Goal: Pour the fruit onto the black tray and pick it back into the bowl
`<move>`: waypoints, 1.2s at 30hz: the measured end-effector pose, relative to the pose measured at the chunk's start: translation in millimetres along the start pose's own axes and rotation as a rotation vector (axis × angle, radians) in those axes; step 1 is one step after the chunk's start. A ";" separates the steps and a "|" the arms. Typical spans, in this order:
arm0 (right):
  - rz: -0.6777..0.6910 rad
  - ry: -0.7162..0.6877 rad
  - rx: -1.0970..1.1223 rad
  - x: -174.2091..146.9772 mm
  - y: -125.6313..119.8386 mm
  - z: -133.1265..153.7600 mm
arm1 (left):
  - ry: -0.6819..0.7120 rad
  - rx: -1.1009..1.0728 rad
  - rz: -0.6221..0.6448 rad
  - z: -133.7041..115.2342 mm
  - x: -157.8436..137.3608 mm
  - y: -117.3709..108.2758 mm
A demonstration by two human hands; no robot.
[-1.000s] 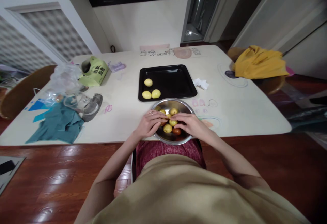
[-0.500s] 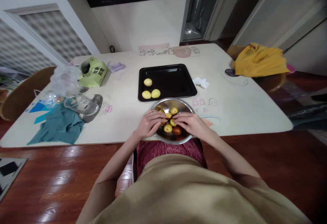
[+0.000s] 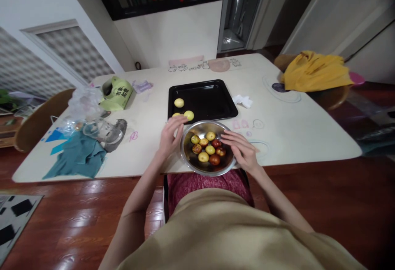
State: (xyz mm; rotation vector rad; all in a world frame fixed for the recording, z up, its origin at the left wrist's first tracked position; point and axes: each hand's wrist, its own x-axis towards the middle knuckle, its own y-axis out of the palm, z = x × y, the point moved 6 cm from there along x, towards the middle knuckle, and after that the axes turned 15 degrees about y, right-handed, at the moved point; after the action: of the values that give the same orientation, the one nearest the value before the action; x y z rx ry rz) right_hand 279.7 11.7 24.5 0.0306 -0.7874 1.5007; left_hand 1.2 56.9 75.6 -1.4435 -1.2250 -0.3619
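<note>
A shiny metal bowl (image 3: 184,155) sits at the table's near edge, holding several small round fruits that look like jujubes, some yellow-green (image 3: 203,157) and some reddish brown (image 3: 214,160). Just beyond it lies a black tray (image 3: 206,99) with three yellow-green fruits (image 3: 179,102) at its left end. My left hand (image 3: 171,134) reaches to the tray's near left corner, fingers stretched, partly covering one of these fruits. No fruit shows in its grasp. Over the bowl's right rim hovers my right hand (image 3: 242,148), fingers extended and holding nothing.
On the left of the white table (image 3: 148,138) are a green paper bag (image 3: 119,93), clear plastic (image 3: 84,101), a transparent container (image 3: 103,132) and a teal cloth (image 3: 78,155). A crumpled tissue (image 3: 242,100) lies right of the tray. Yellow cloth (image 3: 316,72) drapes a chair.
Both hands have come out of the bowl, uncovering the fruits in it. My left hand moved up and left to the tray's corner; my right hand moved right to the bowl's rim.
</note>
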 end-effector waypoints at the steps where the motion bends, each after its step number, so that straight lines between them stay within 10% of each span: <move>1: 0.000 -0.010 0.002 -0.5 1.0 -0.6 | -0.031 0.066 -0.007 11.3 5.8 -5.1; 8: -0.029 -0.051 0.008 0.8 4.2 -3.7 | -0.199 0.230 0.102 83.2 5.7 -6.2; 18: -0.067 -0.083 0.020 -0.5 3.6 -6.5 | -0.307 0.323 0.408 106.6 -22.1 26.2; 36: -0.085 -0.102 0.023 -0.9 2.1 -5.6 | -0.231 0.218 0.130 96.4 -20.3 17.7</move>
State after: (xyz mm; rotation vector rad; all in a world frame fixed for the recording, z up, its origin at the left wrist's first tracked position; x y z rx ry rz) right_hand 280.5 13.9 18.9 0.1571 -0.8397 1.4364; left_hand -31.6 134.0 21.0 -1.3932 -1.3015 0.0286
